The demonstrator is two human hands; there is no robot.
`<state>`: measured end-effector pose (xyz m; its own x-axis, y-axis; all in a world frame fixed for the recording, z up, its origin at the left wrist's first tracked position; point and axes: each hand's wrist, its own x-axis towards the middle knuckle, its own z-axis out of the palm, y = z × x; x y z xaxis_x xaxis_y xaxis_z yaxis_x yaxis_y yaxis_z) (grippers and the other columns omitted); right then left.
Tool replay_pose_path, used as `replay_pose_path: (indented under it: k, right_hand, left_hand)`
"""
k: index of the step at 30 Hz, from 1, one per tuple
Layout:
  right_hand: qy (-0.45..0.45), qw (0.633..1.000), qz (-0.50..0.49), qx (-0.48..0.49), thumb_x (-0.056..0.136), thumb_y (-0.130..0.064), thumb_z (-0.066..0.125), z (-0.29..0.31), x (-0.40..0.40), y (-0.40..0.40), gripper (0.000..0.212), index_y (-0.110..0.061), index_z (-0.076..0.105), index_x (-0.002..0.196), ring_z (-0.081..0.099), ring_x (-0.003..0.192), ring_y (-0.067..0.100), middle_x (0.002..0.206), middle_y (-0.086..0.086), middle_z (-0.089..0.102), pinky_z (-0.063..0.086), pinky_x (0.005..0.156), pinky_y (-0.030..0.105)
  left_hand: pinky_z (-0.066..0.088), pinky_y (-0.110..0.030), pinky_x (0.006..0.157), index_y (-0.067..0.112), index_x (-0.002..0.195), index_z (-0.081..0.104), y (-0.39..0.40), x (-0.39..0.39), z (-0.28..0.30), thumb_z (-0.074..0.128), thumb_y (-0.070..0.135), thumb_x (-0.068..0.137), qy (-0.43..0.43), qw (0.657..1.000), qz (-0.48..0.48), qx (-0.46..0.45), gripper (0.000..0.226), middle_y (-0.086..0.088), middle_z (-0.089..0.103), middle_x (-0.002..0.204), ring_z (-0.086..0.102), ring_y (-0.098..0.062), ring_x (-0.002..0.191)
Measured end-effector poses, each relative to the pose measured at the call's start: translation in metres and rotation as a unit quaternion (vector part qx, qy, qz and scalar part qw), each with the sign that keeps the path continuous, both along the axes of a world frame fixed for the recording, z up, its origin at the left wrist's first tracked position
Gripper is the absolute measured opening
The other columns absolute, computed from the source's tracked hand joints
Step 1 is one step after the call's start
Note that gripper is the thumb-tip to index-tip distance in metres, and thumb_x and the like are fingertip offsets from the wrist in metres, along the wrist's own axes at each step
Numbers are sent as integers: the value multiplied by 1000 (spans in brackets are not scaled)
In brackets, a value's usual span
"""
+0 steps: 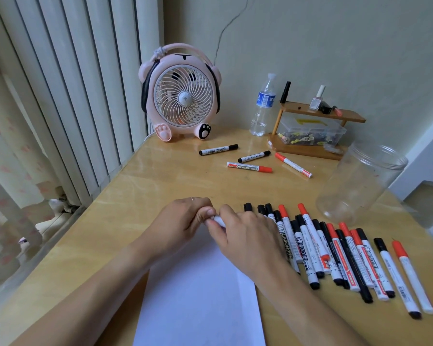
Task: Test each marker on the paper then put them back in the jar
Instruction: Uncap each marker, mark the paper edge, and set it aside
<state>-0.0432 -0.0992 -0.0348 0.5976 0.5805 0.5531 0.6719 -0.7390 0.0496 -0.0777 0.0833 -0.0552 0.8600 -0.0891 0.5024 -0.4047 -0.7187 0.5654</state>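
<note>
Both hands (211, 221) pinch a marker (218, 219), apparently lying left-right.

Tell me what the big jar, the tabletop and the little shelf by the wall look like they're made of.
The jar looks like clear plastic: see-through, with a threaded rim. It could be glass. The tabletop looks like varnished light wood: grain lines and glossy reflections. The shelf seems a darker brown wood or bamboo, with a smooth finish.

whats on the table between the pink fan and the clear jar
In the head view, four capped markers lie loose between the fan and the jar: two black-capped and two red-capped.
</note>
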Motion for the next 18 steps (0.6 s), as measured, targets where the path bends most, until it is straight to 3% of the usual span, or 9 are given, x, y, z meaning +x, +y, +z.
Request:
replay_pose_path:
  k: [3, 6, 9, 11, 13, 15, 17, 18]
  right_hand:
    - [-20, 1000, 0, 11, 92, -58, 38, 1, -2, 2, 47, -21, 54, 67, 51, 34, 28, 42, 0, 51, 18, 45, 25]
    - [2, 999, -20, 39, 94, -66, 37, 6, 3, -6, 52, -25, 38, 63, 44, 33, 31, 39, 1, 47, 17, 43, 25]
    - [48, 995, -32, 85, 96, -70, 36, 14, 16, -29, 52, -26, 28, 68, 30, 39, 26, 40, -2, 38, 13, 41, 28]
    - [127, 984, -10, 124, 97, -71, 28, 17, 23, -40, 50, -27, 31, 73, 36, 45, 18, 48, -6, 38, 23, 41, 33]
    - [194, 963, 29, 184, 99, -61, 27, 14, 28, -43, 39, -29, 38, 80, 41, 54, 14, 59, -9, 41, 30, 50, 36]
    - [209, 955, 42, 205, 102, -38, 38, 14, 28, -42, 14, -31, 50, 103, 46, 63, 11, 73, -14, 45, 35, 57, 34]
    - [245, 938, 55, 240, 103, -19, 48, 18, 24, -40, 41, -45, 43, 134, 59, 78, 7, 93, -17, 55, 48, 65, 33]
    - [279, 917, 66, 275, 102, -15, 53, 20, 22, -38, 54, -56, 38, 135, 67, 82, 11, 102, -13, 60, 55, 72, 36]
  left_hand:
    - [43, -32, 62, 21, 85, 55, -1, -1, 2, 25, 60, 105, -20, 1000, -2, 8, 53, 10, 53, 74, 50, -8, 69]
    - [40, -22, 64, 28, 86, 50, 5, -1, 5, 25, 58, 106, -49, 998, 24, 8, 44, 16, 52, 76, 51, -2, 73]
    - [40, -20, 65, 32, 85, 49, 22, -2, 8, 24, 61, 105, -67, 995, 72, -17, 43, 18, 54, 78, 54, -4, 74]
    - [40, -23, 65, 28, 86, 53, 28, -2, 4, 28, 57, 106, -55, 995, 84, -27, 43, 15, 55, 79, 55, -6, 74]
    - [38, -23, 67, 27, 90, 53, 24, 1, -2, 35, 50, 105, -17, 996, 88, -4, 33, 14, 54, 82, 53, -5, 78]
    - [39, -24, 71, 27, 96, 55, 15, 6, -9, 46, 40, 103, 13, 995, 92, 22, 17, 14, 54, 90, 52, -6, 84]
    - [43, -29, 78, 27, 101, 57, 8, 9, -15, 53, 29, 99, 15, 994, 95, 50, 5, 14, 54, 97, 50, -7, 90]
    - [43, -31, 81, 29, 102, 57, 5, 10, -17, 54, 27, 97, 19, 993, 95, 66, 6, 15, 53, 100, 49, -8, 93]
